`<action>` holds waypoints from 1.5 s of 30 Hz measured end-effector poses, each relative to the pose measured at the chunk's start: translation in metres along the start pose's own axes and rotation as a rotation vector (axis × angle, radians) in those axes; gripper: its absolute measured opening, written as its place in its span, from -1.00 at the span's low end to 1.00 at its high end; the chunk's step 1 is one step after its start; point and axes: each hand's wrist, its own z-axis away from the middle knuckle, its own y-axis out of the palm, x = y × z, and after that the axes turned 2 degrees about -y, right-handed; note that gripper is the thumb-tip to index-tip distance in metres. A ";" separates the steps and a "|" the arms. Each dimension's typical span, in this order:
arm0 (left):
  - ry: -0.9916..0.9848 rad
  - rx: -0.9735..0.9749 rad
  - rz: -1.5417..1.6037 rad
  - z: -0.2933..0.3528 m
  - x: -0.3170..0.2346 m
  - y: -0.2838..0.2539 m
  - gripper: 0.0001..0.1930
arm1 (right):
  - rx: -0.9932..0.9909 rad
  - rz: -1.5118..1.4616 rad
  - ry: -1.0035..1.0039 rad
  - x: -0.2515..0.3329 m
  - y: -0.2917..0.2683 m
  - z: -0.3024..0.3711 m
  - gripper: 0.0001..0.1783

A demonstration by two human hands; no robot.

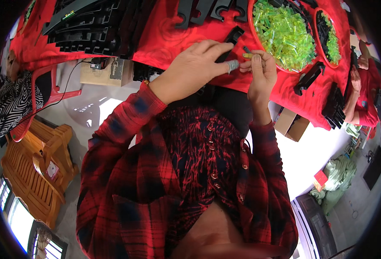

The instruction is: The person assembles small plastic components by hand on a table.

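My left hand (195, 65) is closed around a black plastic part (232, 39) with a hooked end, held over the red tablecloth. A grey-blue wrap (232, 65) covers the tip of its thumb. Just to the right, my right hand (261, 74) pinches a small yellow-green clip (247, 55) with a dark tip (246, 49). The clip is close beside the black part; I cannot tell whether they touch. Farther right stands a red basin (251, 26) heaped with translucent yellow-green pieces (281, 36).
Long black parts (89, 30) are stacked at the far left. Several hooked black strips (201, 11) lie at the back. A smaller red basin (316, 26) holds black and green pieces. More black parts (311, 77) lie on the right, where another person's arm (353, 93) shows.
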 end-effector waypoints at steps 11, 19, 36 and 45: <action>0.171 0.051 -0.085 -0.011 0.008 0.012 -0.76 | -0.097 0.015 0.000 0.009 -0.011 0.009 -0.76; 0.119 -0.025 -0.192 -0.013 0.000 0.020 -0.73 | -0.176 0.054 -0.076 0.043 -0.006 0.009 -0.79; -0.205 -0.067 -0.063 0.021 0.016 0.015 -0.47 | 0.089 0.455 -0.121 0.014 0.005 0.030 -0.83; -0.265 -0.116 0.069 0.020 0.024 0.020 -0.63 | 0.114 0.743 -0.504 0.007 0.013 0.033 -0.81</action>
